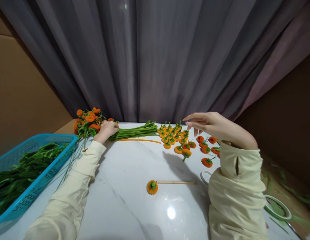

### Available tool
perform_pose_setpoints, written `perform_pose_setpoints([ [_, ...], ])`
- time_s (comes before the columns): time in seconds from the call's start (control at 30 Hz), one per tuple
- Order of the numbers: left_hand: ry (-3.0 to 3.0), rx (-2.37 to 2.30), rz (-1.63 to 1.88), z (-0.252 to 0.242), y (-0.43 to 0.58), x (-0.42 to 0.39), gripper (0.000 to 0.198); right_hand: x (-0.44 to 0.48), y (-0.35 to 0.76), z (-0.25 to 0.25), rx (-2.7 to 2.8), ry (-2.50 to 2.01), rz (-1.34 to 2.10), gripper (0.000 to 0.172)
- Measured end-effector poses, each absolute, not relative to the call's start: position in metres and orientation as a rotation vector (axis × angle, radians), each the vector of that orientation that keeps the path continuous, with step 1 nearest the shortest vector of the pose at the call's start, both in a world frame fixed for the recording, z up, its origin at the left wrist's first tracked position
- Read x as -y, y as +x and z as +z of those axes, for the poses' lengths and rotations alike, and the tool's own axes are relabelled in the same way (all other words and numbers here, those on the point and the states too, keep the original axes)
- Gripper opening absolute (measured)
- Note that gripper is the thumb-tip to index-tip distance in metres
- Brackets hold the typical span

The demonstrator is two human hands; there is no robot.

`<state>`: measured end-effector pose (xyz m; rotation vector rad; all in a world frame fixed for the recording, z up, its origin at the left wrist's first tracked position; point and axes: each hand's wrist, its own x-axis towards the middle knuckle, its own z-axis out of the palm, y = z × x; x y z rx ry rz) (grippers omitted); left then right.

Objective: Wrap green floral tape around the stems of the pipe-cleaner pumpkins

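My left hand rests closed at the far left of the white table, touching a bunch of finished orange flowers on green stems. Beside it lies a bundle of green stems and one orange pipe cleaner. My right hand hovers with fingers stretched out above a scatter of several small orange flower heads; it holds nothing. Nearer to me lies one orange flower head on a wooden stick.
A blue plastic basket of green leaves stands at the left edge. Rolls of green tape lie at the right by my sleeve. A grey curtain hangs behind the table, with brown cardboard at the left.
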<state>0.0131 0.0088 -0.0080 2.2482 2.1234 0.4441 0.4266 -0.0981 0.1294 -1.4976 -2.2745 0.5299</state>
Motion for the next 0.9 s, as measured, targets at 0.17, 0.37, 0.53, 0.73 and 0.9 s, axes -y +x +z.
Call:
perform_pose_setpoints([
  [0.17, 2.457, -1.926, 0.313, -0.021, 0.043, -0.006, 0.06, 0.113, 0.43, 0.137, 2.315, -1.473, 0.494, 0.042],
  [0.37, 2.538, -1.839, 0.162, -0.035, 0.065, 0.001, 0.061, 0.126, 0.429, 0.143, 2.306, -1.454, 0.471, 0.046],
  [0.53, 2.55, -1.868, 0.099, -0.035, 0.072, 0.002, 0.062, 0.13, 0.426, 0.147, 2.35, -1.434, 0.4, 0.052],
  [0.73, 2.524, -1.946, 0.076, -0.034, 0.078, 0.001, 0.05, 0.129, 0.426, 0.147, 2.355, -1.443, 0.415, 0.06],
  [0.9, 2.468, -2.0, 0.147, -0.031, 0.08, 0.001, 0.033, 0.127, 0.428, 0.147, 2.364, -1.437, 0.466, 0.06],
])
